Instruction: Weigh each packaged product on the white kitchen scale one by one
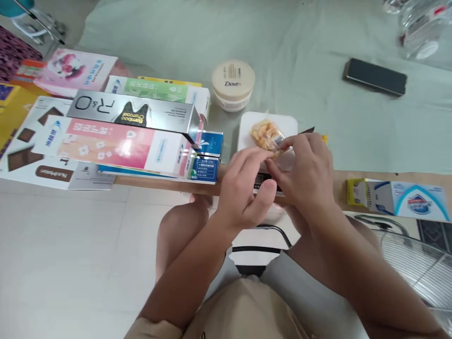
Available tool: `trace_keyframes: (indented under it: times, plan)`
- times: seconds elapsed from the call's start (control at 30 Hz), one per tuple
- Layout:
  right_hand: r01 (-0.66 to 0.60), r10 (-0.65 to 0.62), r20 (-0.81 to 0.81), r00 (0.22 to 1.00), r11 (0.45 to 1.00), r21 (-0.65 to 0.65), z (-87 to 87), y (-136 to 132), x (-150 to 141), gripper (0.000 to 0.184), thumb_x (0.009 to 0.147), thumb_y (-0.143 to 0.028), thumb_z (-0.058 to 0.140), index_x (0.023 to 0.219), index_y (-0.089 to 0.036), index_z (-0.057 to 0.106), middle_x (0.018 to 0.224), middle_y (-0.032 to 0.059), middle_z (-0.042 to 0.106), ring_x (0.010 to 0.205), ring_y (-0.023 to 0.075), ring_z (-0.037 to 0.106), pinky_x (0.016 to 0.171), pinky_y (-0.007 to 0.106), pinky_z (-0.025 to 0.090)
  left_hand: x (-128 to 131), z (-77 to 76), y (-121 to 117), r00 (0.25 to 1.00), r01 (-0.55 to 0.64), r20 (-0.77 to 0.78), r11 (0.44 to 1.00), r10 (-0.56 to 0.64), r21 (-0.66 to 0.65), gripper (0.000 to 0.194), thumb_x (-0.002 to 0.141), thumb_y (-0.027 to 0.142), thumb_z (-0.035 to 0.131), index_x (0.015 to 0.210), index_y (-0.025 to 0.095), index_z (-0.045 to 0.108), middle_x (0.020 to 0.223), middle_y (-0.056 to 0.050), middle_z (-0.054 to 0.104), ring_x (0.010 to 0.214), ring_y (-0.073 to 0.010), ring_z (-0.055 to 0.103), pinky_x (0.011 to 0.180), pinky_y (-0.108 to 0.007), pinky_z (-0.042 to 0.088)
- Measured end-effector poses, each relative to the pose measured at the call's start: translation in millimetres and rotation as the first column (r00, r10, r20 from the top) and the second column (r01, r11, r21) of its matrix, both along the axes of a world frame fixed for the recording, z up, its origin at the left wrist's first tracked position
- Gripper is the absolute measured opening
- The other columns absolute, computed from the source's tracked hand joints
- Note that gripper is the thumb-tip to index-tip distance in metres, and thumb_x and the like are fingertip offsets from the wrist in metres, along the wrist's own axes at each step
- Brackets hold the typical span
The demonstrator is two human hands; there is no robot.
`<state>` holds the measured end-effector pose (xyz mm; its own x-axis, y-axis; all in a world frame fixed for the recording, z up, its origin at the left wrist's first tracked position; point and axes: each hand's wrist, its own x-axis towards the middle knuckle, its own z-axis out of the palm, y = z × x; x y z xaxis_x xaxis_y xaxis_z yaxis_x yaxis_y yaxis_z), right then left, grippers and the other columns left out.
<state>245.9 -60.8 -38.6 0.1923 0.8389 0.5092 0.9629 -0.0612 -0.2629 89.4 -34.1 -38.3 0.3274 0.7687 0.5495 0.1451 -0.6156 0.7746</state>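
A small clear packet of yellowish-orange snack pieces (265,133) rests on a white kitchen scale (247,123). The scale stands at the table's front edge, its dark display strip partly hidden by my hands. From the right, my right hand (307,165) has its thumb and fingers closed at the packet's near end, beside a small barcode label. My left hand (243,188) reaches in from the other side. Its fingers are stretched out, with the index fingertip touching the packet's lower edge and the thumb held apart.
A pile of toothpaste cartons (116,146) and other boxes lies at left. Behind the scale stands a Dove tub (233,84). A dark phone (375,76), clear plastic bottles (425,30) and a blue-white box (399,198) are at right. Below the edge is a wire rack (416,263).
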Motion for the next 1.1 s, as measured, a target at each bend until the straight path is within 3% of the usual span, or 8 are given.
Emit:
trace_keyframes:
  times: [0.23,0.37,0.5,0.6,0.7,0.8,0.9,1.1]
  plan:
    - [-0.049,0.042,0.046,0.998,0.984,0.169,5.3,-17,13,0.021,0.09,-0.042,0.066,0.1,-0.024,0.064,0.103,0.0079,0.071,0.099,0.0283,0.065,0.087,0.044,0.045,5,-4.0,1,0.962,-0.188,-0.174,0.974,0.209,0.129,0.044,0.106,0.044,0.036,0.115,0.013,0.066,0.116,-0.015,0.074,0.117,-0.0271,0.066,0.11,-0.045,0.051]
    - [-0.086,0.087,-0.008,0.996,0.995,0.046,2.0,-16,14,0.029,0.095,-0.038,0.062,0.121,-0.024,0.064,0.132,0.0116,0.071,0.131,0.0337,0.061,0.108,0.051,0.041,10,-10.4,1,0.908,-0.252,-0.301,0.953,0.293,0.166,0.046,0.106,0.042,0.037,0.127,0.01,0.064,0.124,-0.017,0.075,0.122,-0.0283,0.067,0.123,-0.05,0.041]
    - [-0.108,0.108,-0.008,0.994,0.989,-0.097,-0.4,-9,6,0.04,0.097,-0.044,0.063,0.135,-0.032,0.062,0.146,0.0102,0.065,0.147,0.0379,0.048,0.116,0.057,0.033,15,-15.7,1,0.894,-0.215,-0.365,0.965,0.257,0.153,0.05,0.108,0.043,0.035,0.137,0.012,0.061,0.134,-0.016,0.072,0.134,-0.0289,0.063,0.126,-0.049,0.039]
    - [-0.104,0.104,-0.008,0.995,0.992,-0.068,-1.4,-5,2,0.026,0.098,-0.037,0.064,0.124,-0.032,0.069,0.129,0.0076,0.072,0.136,0.0327,0.057,0.112,0.051,0.037,16,-19.6,2,0.9,-0.191,-0.361,0.966,0.243,0.174,0.052,0.108,0.045,0.033,0.138,0.014,0.061,0.134,-0.015,0.073,0.136,-0.0297,0.062,0.122,-0.049,0.044]
    - [-0.1,0.101,-0.045,0.994,0.995,0.02,0.8,-5,5,0.018,0.097,-0.031,0.065,0.114,-0.028,0.071,0.116,0.0065,0.071,0.11,0.0242,0.067,0.097,0.043,0.047,17,-21.2,1,0.924,-0.154,-0.318,0.967,0.213,0.201,0.053,0.107,0.046,0.036,0.142,0.014,0.059,0.136,-0.015,0.071,0.14,-0.0318,0.059,0.119,-0.049,0.047]
    - [-0.15,0.163,-0.055,0.985,0.97,0.194,8.4,-11,19,0.019,0.093,-0.022,0.067,0.112,-0.025,0.068,0.113,0.007,0.067,0.099,0.0186,0.068,0.083,0.034,0.056,18,-18.2,-1,0.954,-0.055,-0.273,0.968,0.124,0.247,0.056,0.106,0.046,0.035,0.149,0.014,0.053,0.143,-0.017,0.067,0.144,-0.0324,0.057,0.12,-0.048,0.047]
    - [-0.098,0.111,-0.02,0.994,0.934,0.343,17.3,-20,42,0.025,0.087,-0.019,0.074,0.11,-0.025,0.067,0.11,0.0087,0.067,0.097,0.0195,0.07,0.081,0.034,0.06,23,-14.2,-3,0.968,0.017,-0.245,0.964,0.05,0.264,0.056,0.104,0.046,0.037,0.147,0.013,0.054,0.144,-0.019,0.067,0.144,-0.033,0.058,0.121,-0.049,0.047]
    - [0.059,-0.04,-0.093,0.995,0.975,0.215,13.2,-37,76,0.026,0.084,-0.025,0.077,0.109,-0.023,0.07,0.109,0.0123,0.066,0.1,0.0273,0.069,0.082,0.045,0.06,36,-16.8,-5,0.977,0.005,-0.207,0.971,0.046,0.237,0.046,0.099,0.04,0.046,0.132,0.012,0.064,0.125,-0.017,0.074,0.129,-0.034,0.066,0.113,-0.05,0.052]
